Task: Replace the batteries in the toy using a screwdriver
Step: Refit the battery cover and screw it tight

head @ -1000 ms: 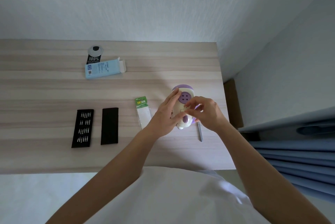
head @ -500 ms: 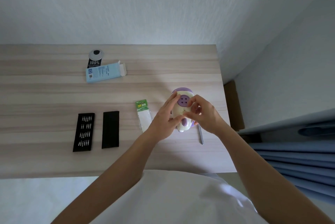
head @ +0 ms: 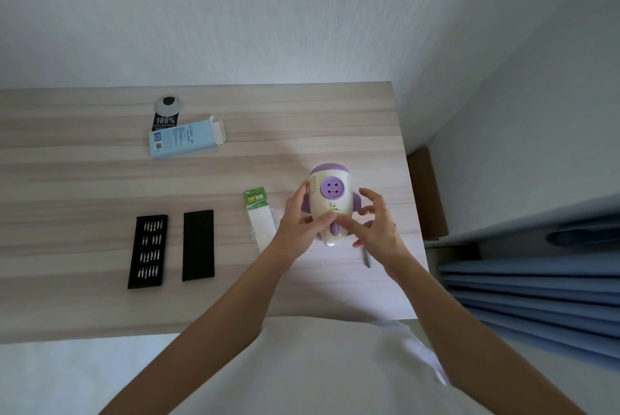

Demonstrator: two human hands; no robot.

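A cream and purple rocket-shaped toy (head: 330, 200) lies on the wooden table (head: 100, 179), its flat side with a round purple disc facing up. My left hand (head: 298, 223) grips the toy's left side, thumb on its lower front. My right hand (head: 375, 226) sits at the toy's right with fingers spread and loosely bent, only its thumb tip touching the lower front beside the left thumb. A thin grey screwdriver (head: 368, 258) lies on the table, partly hidden under my right hand. A battery pack (head: 259, 216) with a green header lies just left of my left hand.
A black tray of screwdriver bits (head: 147, 252) and its black lid (head: 198, 245) lie at the left. An open light-blue box (head: 186, 139) and a black label (head: 164, 122) sit farther back. The table's right edge is close to the toy; blue curtains (head: 536, 280) hang beyond.
My right fingers have lifted off the toy's face and spread out to the right, uncovering its flat side. My left hand keeps its grip.
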